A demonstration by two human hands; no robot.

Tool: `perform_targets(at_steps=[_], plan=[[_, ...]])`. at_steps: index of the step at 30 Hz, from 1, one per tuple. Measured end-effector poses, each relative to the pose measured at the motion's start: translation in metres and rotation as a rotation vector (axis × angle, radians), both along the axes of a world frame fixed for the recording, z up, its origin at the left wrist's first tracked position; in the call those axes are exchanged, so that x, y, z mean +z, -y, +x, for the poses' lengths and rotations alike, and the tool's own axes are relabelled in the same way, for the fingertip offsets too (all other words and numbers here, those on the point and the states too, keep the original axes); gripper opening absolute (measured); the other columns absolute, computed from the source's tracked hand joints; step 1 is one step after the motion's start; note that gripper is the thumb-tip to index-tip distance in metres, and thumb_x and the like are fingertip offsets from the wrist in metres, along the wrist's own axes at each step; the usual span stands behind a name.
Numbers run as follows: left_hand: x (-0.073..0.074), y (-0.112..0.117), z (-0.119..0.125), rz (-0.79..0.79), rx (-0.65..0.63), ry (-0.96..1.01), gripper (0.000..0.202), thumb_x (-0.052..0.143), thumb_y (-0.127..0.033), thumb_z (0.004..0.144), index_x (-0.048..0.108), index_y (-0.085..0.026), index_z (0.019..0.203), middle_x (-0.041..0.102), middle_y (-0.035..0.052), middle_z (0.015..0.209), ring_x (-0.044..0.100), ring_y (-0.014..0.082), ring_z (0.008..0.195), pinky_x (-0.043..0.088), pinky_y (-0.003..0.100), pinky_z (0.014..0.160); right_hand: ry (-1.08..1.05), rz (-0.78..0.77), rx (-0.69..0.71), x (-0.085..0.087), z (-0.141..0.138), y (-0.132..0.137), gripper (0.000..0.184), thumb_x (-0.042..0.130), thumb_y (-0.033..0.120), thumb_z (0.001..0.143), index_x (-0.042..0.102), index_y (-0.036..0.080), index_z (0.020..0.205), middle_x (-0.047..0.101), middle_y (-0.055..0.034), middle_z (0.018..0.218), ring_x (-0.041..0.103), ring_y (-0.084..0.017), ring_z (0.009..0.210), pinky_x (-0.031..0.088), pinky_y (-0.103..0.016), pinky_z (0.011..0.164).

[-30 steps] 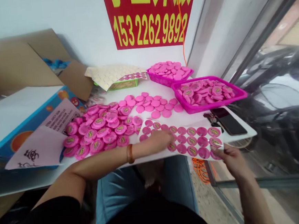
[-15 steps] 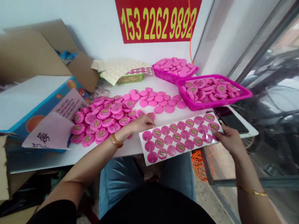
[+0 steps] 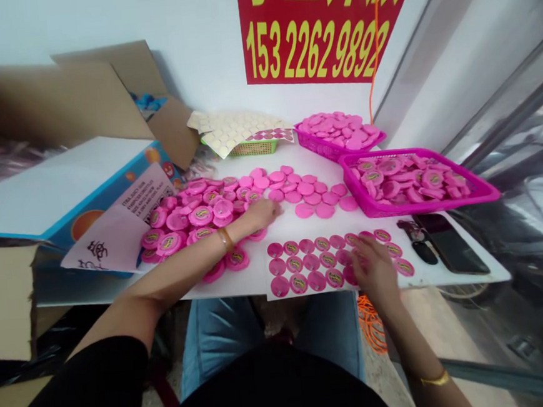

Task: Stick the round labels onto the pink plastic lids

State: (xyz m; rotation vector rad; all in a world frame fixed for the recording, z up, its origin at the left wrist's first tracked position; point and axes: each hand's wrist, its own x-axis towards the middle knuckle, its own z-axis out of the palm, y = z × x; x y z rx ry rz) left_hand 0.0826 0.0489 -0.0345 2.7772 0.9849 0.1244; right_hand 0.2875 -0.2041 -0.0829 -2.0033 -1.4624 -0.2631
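Note:
A white sheet of round pink stickers [image 3: 316, 281], some with a yellow-and-black print, lies flat at the table's front edge. Over its right half is my right hand [image 3: 378, 270], slightly blurred, with fingers apart and pointing down at the stickers. My left hand [image 3: 262, 215] is beside the pile of pink round cases [image 3: 201, 215], its fingers curled together; whatever they hold, if anything, is hidden. Just beyond those fingertips, plain pink discs [image 3: 305, 189] lie spread on the table.
Two magenta baskets [image 3: 424, 205] of pink pieces stand at the back right. A phone [image 3: 449, 243] and a dark key fob [image 3: 424, 252] lie at the right edge. To the left are a cardboard box and a blue carton [image 3: 63, 182]. A green basket [image 3: 253, 148] holds sticker sheets behind.
The sticker sheet has come down from my right hand onto the table. My right hand has moved left over it, off its right corner. My left hand has left the sheet's edge for the pink pieces.

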Motion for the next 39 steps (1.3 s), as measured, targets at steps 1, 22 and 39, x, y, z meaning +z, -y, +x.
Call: perform_targets(at_steps=[1,22,39], plan=[[0.004,-0.007,0.009,0.011,0.086,-0.007,0.039,0.038,-0.036,0.094,0.065,-0.009,0.098,0.068,0.0181,0.099,0.065,0.0246,0.09,0.048,0.035,0.081,-0.04,-0.029,0.098,-0.004,-0.01,-0.006,0.034,0.048,0.035,0.091,0.066,0.018,0.115,0.062,-0.0148,0.123,0.057,-0.028,0.114,0.045,-0.045,0.098],[0.008,0.105,-0.024,-0.174,0.017,-0.131,0.066,0.078,-0.051,0.058,0.058,-0.009,0.104,0.055,0.0175,0.112,0.057,0.0293,0.099,0.045,0.034,0.078,-0.144,-0.031,0.253,-0.03,-0.015,0.001,0.04,0.061,0.044,0.084,0.068,0.021,0.116,0.063,-0.0142,0.128,0.059,-0.029,0.118,0.046,-0.05,0.101],[-0.022,0.135,-0.039,-1.308,0.214,1.135,0.049,0.086,-0.021,0.049,0.06,-0.013,0.089,0.065,-0.0021,0.07,0.06,0.009,0.062,0.047,0.023,0.065,-0.57,0.179,0.24,0.028,-0.116,-0.032,0.024,0.065,0.032,0.08,0.073,0.02,0.1,0.07,-0.0072,0.093,0.067,-0.019,0.079,0.055,-0.036,0.076]])
